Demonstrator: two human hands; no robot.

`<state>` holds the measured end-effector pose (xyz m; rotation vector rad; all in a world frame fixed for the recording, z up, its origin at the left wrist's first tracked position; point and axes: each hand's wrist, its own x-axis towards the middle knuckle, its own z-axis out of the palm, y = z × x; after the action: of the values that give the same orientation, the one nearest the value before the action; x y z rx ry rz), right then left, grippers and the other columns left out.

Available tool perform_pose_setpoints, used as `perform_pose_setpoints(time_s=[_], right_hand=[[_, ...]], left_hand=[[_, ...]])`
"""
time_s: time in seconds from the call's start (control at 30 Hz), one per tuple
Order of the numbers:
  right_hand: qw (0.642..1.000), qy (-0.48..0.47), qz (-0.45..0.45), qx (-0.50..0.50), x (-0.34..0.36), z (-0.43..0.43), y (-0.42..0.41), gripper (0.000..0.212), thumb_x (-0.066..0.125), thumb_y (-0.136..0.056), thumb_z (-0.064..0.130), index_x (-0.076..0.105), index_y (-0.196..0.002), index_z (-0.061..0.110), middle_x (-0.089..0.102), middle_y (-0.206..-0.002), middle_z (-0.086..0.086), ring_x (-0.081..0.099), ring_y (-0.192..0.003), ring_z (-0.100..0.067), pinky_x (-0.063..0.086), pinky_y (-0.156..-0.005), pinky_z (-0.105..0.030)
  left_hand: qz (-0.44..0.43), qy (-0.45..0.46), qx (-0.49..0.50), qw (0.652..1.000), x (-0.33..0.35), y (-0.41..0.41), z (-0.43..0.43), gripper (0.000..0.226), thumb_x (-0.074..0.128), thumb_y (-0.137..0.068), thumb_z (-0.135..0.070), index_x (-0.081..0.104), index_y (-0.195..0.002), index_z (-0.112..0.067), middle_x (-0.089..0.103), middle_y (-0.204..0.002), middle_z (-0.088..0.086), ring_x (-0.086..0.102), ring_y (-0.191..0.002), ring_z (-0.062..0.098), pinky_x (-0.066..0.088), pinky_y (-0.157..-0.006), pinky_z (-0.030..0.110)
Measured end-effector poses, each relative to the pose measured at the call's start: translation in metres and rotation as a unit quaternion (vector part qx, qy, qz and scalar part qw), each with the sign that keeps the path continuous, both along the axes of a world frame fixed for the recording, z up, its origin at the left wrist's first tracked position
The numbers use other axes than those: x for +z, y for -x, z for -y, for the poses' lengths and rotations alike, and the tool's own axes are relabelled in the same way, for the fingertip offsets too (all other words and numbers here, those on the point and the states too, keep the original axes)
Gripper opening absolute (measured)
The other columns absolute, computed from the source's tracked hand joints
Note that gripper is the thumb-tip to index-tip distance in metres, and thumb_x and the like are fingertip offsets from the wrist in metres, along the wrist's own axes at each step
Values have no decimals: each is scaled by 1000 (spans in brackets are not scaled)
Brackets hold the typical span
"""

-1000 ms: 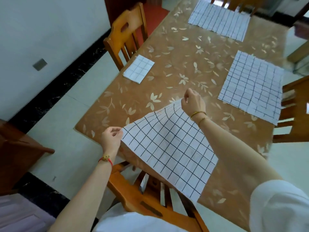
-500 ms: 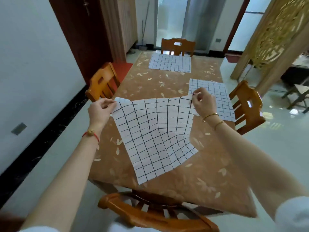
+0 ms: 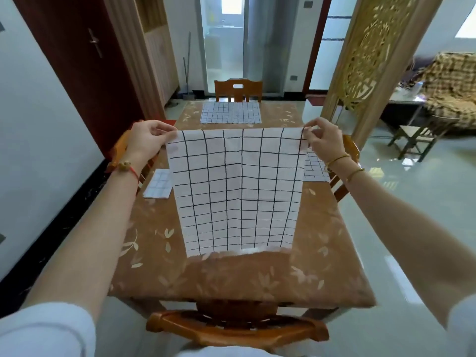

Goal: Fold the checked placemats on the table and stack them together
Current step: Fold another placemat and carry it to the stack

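Observation:
A white placemat with black checks (image 3: 237,191) hangs stretched above the brown leaf-patterned table (image 3: 231,279). My left hand (image 3: 146,140) pinches its upper left corner and my right hand (image 3: 322,140) pinches its upper right corner. Its lower edge trails near the tabletop. A small folded placemat (image 3: 157,186) lies at the table's left edge. Another flat placemat (image 3: 230,112) lies at the far end. A third flat placemat (image 3: 315,168) shows partly at the right, behind the raised one.
Wooden chairs stand at the near edge (image 3: 237,328), the far end (image 3: 238,90), the left (image 3: 121,150) and the right (image 3: 345,176). A dark red door (image 3: 77,60) is on the left and a carved golden screen (image 3: 373,47) on the right.
Both hands have lifted the placemat off the table and pulled it taut between them, and the view has swung to face down the table's length.

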<state>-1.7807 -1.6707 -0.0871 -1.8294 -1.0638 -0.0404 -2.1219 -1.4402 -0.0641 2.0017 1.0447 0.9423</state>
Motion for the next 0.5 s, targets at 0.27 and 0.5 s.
perform_pose_setpoints(time_s=[0.27,0.5], right_hand=[[999,8,-24,-28,-9,6,-10,12,60,-93,16,66,-98,7,68,-83,-3,57,-54,8,45,-54,-6],[997,36,-42,-48,-44,0,-9,14,59,-92,12,67,-100,4,64,-87,-5,58,-76,-14,44,-64,-6]], left_hand=[[-4,36,4,999,-3,-21,-1,21,74,-87,-25,74,-104,-13,72,-102,0,65,-83,3,47,-62,6],[13,49,10,999,-39,-35,-7,7,74,-86,-20,73,-93,-17,68,-87,-4,66,-90,15,56,-85,28]])
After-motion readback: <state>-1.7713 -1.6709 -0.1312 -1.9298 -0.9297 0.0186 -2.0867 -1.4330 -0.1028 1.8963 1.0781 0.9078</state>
